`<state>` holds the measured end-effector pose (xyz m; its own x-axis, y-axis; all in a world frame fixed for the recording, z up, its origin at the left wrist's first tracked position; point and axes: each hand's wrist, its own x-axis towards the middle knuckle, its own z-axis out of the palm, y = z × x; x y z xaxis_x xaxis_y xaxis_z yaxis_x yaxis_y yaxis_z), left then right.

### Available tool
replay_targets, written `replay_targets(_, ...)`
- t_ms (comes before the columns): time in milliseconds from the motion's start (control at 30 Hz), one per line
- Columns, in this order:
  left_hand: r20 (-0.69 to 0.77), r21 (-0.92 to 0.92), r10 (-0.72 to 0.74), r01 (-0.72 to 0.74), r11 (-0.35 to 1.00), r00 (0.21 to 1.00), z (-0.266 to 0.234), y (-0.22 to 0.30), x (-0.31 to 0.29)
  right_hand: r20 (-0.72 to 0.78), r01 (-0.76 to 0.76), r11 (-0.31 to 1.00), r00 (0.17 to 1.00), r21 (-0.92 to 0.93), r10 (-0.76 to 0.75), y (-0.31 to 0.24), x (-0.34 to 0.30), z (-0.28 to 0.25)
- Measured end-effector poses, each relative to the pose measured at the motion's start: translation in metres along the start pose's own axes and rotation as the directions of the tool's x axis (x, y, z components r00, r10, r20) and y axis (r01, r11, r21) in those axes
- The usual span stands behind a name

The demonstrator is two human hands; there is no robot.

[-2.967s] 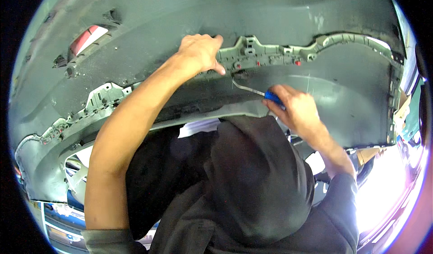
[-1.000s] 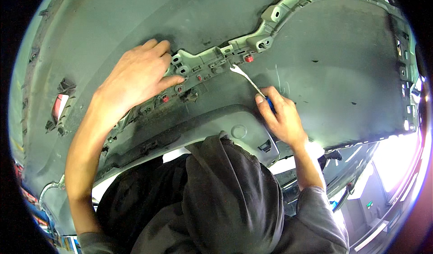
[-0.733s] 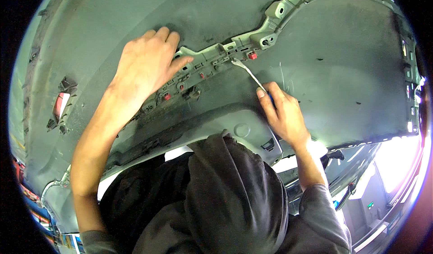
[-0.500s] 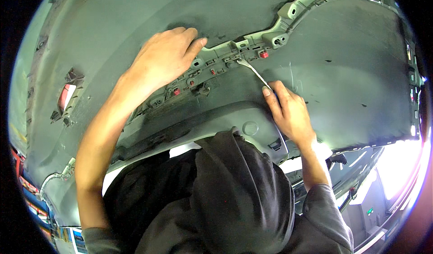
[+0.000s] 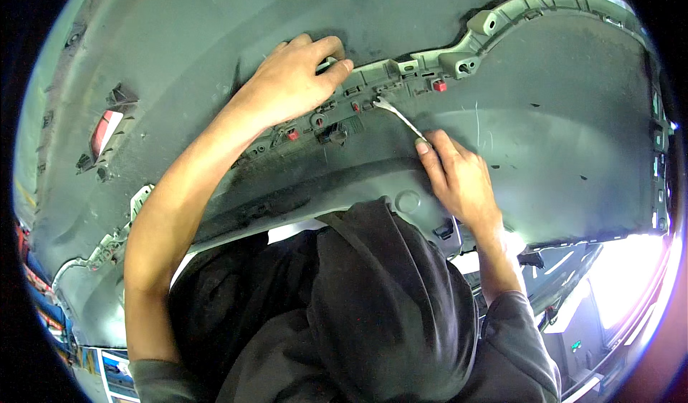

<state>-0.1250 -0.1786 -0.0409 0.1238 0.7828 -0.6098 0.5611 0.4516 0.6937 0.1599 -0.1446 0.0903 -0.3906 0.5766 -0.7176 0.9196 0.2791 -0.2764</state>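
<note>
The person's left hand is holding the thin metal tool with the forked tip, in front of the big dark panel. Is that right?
Not quite: the head view shows that the right hand is holding the thin metal tool in front of the big dark panel.

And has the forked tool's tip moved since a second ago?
Yes, the tip of the forked tool has shifted left, away from the red clip on its right; the gap is wider.
</note>
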Motion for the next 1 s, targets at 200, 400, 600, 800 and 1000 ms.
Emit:
replay_targets(200, 0.117, -0.022, -0.035, 0.038, 0.999, 0.993, -0.013, 0.006, 0.013, -0.082, -0.029, 0.996, 0.996, -0.086, 0.022, 0.007, -0.001, -0.005)
replay_targets(400, 0.195, -0.016, 0.039, -0.037, 0.999, 0.980, -0.027, 0.000, 0.021, -0.034, 0.024, 0.996, 0.999, -0.085, -0.027, 0.002, 0.003, -0.010)
replay_targets(600, 0.157, -0.116, 0.016, 0.003, 0.993, 0.988, -0.013, -0.007, 0.013, 0.048, 0.031, 0.988, 0.999, -0.153, -0.024, -0.012, 0.014, -0.002)
replay_targets(800, 0.043, -0.104, -0.025, 0.029, 0.994, 0.999, -0.003, 0.007, 0.007, 0.039, 0.037, 0.977, 0.999, -0.211, -0.030, -0.022, 0.021, 0.002)
replay_targets(1000, -0.054, -0.098, -0.018, 0.013, 0.995, 0.998, 0.005, 0.003, 0.008, 0.002, 0.080, 0.959, 0.997, -0.272, -0.082, -0.021, 0.020, 0.008)
